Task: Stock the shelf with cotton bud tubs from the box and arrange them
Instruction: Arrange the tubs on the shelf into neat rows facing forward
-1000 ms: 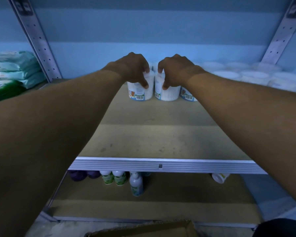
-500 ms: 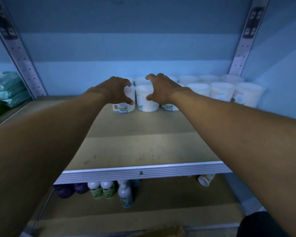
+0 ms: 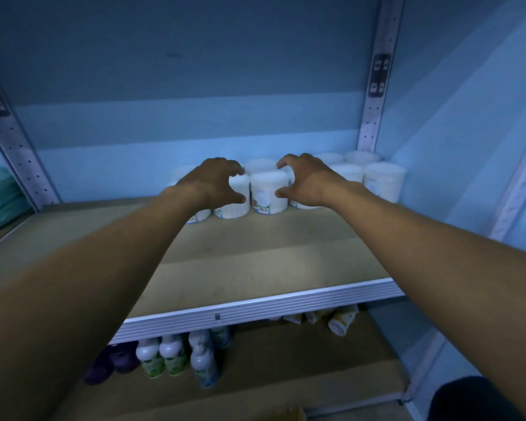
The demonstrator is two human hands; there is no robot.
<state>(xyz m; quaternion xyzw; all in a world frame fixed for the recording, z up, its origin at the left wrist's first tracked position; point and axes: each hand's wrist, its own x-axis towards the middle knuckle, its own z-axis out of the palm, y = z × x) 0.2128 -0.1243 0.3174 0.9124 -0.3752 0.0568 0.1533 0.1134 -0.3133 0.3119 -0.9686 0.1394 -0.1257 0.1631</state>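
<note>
Several white cotton bud tubs stand in rows at the back right of the brown shelf board (image 3: pixel 255 262). The front middle tub (image 3: pixel 269 192) shows a label and barcode, and the tub to its left (image 3: pixel 234 205) is partly hidden by my left hand (image 3: pixel 213 185). My left hand hovers in front of that tub with its fingers curled apart. My right hand (image 3: pixel 307 182) is also spread, its thumb at the right side of the middle tub. Neither hand closes around a tub. More tubs (image 3: pixel 383 180) fill the right corner. A cardboard corner of the box (image 3: pixel 289 416) peeks in at the bottom edge.
The lower shelf holds white and green bottles (image 3: pixel 170 360), dark purple containers (image 3: pixel 116 360) and toppled cups (image 3: pixel 340 323). Green packs (image 3: pixel 0 196) lie on the neighbouring shelf at left. A perforated metal upright (image 3: pixel 377 86) stands at the back right, above the grey front rail (image 3: pixel 255 308).
Both hands gripped two front tubs a second ago; their fingers have since opened and come off the tubs. The view has swung left and up, so the tubs sit further right.
</note>
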